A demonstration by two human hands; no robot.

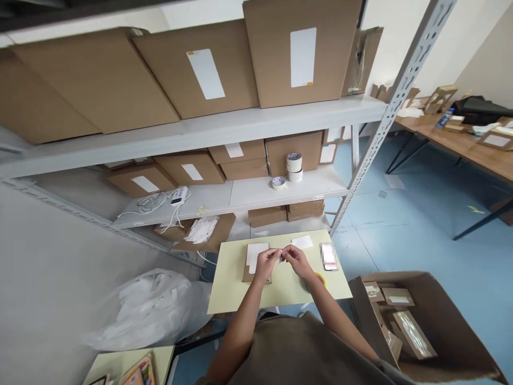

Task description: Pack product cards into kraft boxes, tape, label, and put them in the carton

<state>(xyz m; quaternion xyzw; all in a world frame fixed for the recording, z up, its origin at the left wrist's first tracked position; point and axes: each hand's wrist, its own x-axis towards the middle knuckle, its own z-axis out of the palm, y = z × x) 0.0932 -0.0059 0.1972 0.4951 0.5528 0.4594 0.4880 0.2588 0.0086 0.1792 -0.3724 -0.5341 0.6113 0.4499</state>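
Over the pale yellow table (228, 289), my left hand (266, 264) and my right hand (296, 261) meet with thumbs and fingertips pinched together. A small whitish scrap (281, 259) shows between the fingertips; it is too small to name. Under my left hand lies a cardboard box (247, 274) with white paper (253, 251) on top, partly covered by the hand. Beside my right forearm is a yellow-rimmed roll (320, 279), half hidden by the arm. Farther right lies a phone (329, 256) with a lit screen. White paper (302, 241) rests near the far edge.
Beyond the table, a grey metal shelf (256, 125) carries boxes, white tape rolls (294, 167) and a power strip (179, 196). A large carton (449, 321) with small packages stands at right. A filled plastic bag (152, 305) sits left. Farther right is a brown table (460, 136).
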